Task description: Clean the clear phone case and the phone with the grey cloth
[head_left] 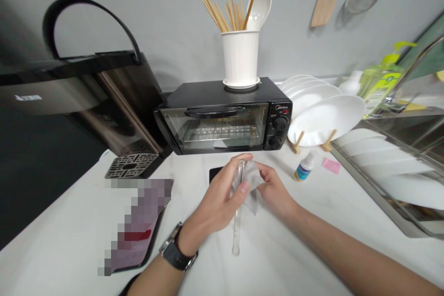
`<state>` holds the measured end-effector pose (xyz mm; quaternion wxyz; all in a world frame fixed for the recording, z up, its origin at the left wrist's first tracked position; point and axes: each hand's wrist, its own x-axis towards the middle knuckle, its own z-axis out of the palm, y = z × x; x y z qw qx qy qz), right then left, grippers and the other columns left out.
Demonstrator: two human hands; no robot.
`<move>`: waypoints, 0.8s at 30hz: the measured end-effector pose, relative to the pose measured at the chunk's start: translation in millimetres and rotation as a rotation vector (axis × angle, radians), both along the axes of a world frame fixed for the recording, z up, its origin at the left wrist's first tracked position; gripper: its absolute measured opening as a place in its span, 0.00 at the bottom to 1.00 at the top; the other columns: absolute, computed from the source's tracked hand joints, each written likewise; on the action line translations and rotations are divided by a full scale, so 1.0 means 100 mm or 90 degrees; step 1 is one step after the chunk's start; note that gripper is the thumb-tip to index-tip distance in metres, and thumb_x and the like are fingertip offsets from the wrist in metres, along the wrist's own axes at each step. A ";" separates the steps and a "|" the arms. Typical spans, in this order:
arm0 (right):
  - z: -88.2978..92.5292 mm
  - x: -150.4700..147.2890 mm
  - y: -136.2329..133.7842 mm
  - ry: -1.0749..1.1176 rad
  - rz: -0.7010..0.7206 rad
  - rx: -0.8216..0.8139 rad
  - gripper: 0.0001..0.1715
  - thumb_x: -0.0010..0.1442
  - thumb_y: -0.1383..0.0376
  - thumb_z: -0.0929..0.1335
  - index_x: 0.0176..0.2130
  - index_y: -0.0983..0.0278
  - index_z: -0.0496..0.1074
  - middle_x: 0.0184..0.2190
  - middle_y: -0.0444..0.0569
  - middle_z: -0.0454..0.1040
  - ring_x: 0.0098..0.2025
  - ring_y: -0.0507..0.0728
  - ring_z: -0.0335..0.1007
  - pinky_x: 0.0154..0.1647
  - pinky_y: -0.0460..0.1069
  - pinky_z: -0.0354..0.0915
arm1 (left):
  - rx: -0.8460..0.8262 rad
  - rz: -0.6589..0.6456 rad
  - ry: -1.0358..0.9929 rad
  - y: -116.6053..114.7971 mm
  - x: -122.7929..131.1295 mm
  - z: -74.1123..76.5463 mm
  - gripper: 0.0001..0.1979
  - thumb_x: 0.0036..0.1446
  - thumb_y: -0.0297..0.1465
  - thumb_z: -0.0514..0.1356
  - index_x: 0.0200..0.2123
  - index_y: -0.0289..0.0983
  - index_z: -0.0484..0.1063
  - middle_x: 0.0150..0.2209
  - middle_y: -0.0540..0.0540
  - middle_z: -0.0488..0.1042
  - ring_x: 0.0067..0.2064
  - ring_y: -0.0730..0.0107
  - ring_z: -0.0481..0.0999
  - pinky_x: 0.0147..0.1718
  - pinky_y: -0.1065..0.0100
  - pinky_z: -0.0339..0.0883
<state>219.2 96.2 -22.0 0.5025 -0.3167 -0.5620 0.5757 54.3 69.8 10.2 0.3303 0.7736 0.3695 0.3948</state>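
My left hand (217,203), with a watch on its wrist, is closed round a clear plastic item that looks like a pair of glasses (236,231). One thin transparent arm hangs down toward the white counter. My right hand (275,192) pinches a white cloth (253,178) against the top of the clear item. Both hands are in front of the black toaster oven (222,115). A small dropper bottle (304,167) stands on the counter just right of my right hand. A flat black object (215,173) lies partly hidden behind my left hand.
A white holder with chopsticks and a spoon (240,58) stands on the oven. White plates (322,111) lean in a wooden rack to the right, beside a steel sink (398,166) and a green soap bottle (379,81). A dark appliance (114,101) and a blurred tablet (138,226) are at left.
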 end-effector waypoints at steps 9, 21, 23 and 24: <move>-0.01 -0.01 -0.02 -0.038 0.051 -0.074 0.16 0.56 0.58 0.74 0.23 0.64 0.72 0.21 0.41 0.69 0.24 0.50 0.59 0.27 0.46 0.60 | 0.066 0.075 -0.108 0.04 0.00 -0.02 0.26 0.73 0.51 0.45 0.62 0.44 0.68 0.63 0.40 0.67 0.68 0.52 0.64 0.67 0.51 0.55; -0.06 -0.07 -0.08 -0.021 0.195 -0.072 0.12 0.54 0.61 0.77 0.29 0.63 0.73 0.26 0.40 0.73 0.27 0.51 0.66 0.31 0.46 0.65 | 0.045 0.180 -0.260 0.10 0.00 -0.07 0.24 0.72 0.50 0.49 0.64 0.45 0.60 0.61 0.41 0.67 0.58 0.55 0.75 0.61 0.49 0.64; -0.06 -0.08 -0.09 -0.002 0.219 -0.079 0.14 0.51 0.62 0.79 0.31 0.63 0.73 0.27 0.40 0.74 0.29 0.51 0.68 0.34 0.46 0.66 | 0.064 0.193 -0.239 0.10 0.00 -0.07 0.24 0.72 0.49 0.51 0.65 0.46 0.59 0.62 0.41 0.66 0.57 0.55 0.75 0.61 0.49 0.64; -0.06 -0.08 -0.09 -0.007 0.231 -0.084 0.14 0.51 0.62 0.79 0.31 0.63 0.73 0.26 0.40 0.75 0.29 0.52 0.69 0.34 0.47 0.67 | 0.068 0.199 -0.237 0.11 0.00 -0.06 0.24 0.72 0.49 0.52 0.65 0.46 0.59 0.62 0.40 0.66 0.57 0.55 0.75 0.61 0.49 0.64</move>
